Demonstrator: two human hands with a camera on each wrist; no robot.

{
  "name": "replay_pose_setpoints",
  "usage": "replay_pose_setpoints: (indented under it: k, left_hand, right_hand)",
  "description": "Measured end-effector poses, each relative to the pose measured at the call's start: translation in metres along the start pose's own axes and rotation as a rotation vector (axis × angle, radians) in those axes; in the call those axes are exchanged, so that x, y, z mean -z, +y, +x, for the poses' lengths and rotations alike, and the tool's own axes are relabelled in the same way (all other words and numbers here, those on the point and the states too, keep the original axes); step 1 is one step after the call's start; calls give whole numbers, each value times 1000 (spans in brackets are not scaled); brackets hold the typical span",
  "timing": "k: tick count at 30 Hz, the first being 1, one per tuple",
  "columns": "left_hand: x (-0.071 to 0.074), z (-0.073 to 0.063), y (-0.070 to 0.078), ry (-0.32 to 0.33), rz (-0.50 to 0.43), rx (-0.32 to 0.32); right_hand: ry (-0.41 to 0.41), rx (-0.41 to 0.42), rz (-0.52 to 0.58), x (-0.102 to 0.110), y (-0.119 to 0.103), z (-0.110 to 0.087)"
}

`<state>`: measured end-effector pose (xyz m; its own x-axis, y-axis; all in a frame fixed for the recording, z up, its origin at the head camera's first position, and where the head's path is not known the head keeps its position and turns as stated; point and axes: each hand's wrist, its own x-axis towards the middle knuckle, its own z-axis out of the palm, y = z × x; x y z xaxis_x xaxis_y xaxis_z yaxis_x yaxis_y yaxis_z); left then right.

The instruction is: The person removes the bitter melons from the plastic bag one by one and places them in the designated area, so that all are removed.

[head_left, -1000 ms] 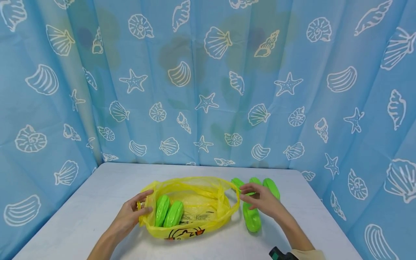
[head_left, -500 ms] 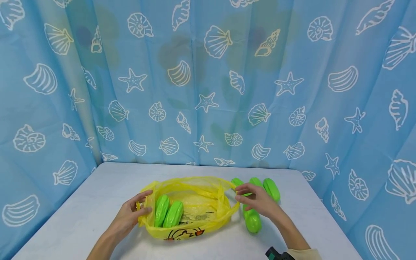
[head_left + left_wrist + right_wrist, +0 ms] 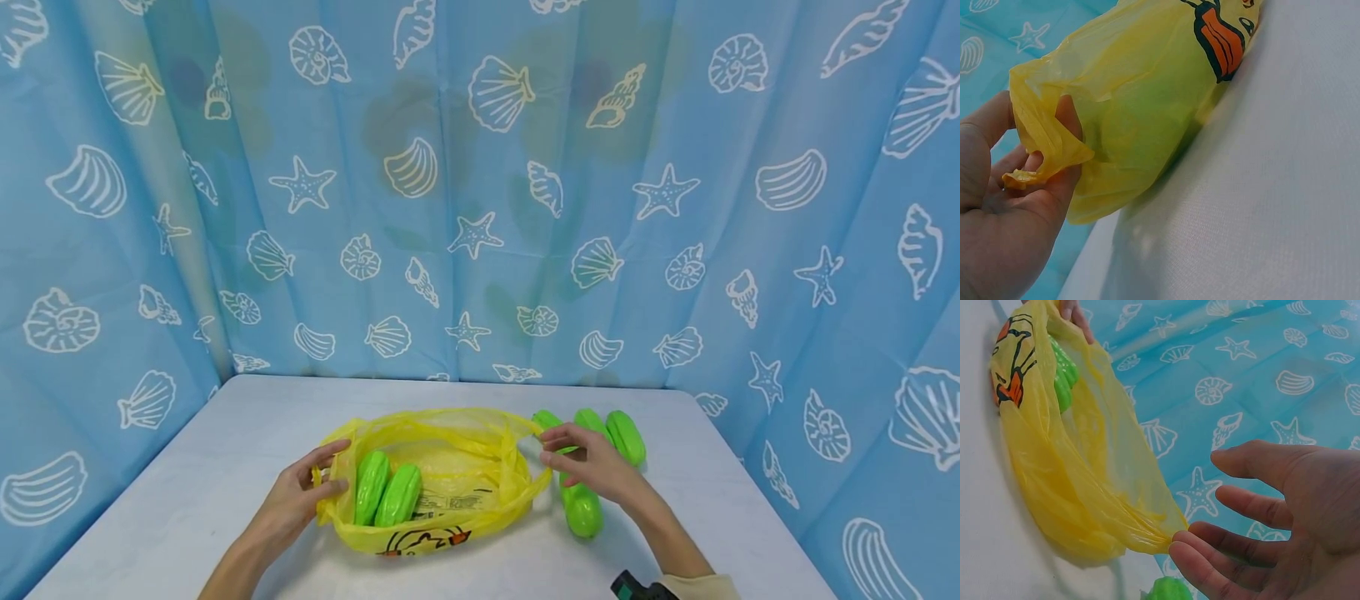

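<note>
A yellow plastic bag (image 3: 525, 496) stands wide-mouthed on the table, with a printed cartoon on its near side. Inside lie two bright green ribbed gourds (image 3: 399, 496), side by side at the left. My left hand (image 3: 296, 496) holds the bag's left edge, thumb nearer and fingers farther; in the left wrist view the handle (image 3: 1054, 144) loops over its fingers. At the opposite side is my right hand (image 3: 596, 462), its fingers spread and slightly bent. The right wrist view shows two fingertips (image 3: 1185, 550) touching the stretched corner of the bag, with thumb and another finger apart from it.
To the right, several more green gourds (image 3: 626, 437) lie on the white table (image 3: 720, 500), partly hidden behind my right hand; the nearest gourd (image 3: 583, 512) sits below it. A blue shell-patterned curtain (image 3: 480, 275) hangs behind and on both sides.
My right hand has shifted slightly left against the bag's right handle, and the handle loop there has narrowed. The left hand and the two gourds inside hold their place.
</note>
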<state>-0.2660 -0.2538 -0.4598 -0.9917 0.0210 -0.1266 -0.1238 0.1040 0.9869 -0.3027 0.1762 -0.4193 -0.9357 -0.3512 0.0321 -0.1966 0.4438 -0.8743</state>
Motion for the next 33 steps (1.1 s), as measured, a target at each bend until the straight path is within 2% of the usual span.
replay_pose_setpoints:
  k: [16,33]
  left_hand:
    - [1,1,-2,4,1,17]
    - [0,-1,-1,12,2,30]
  right_hand:
    - [-36,64,39,-1,-12,-2]
    - [-95,86,85,-17,-23,4]
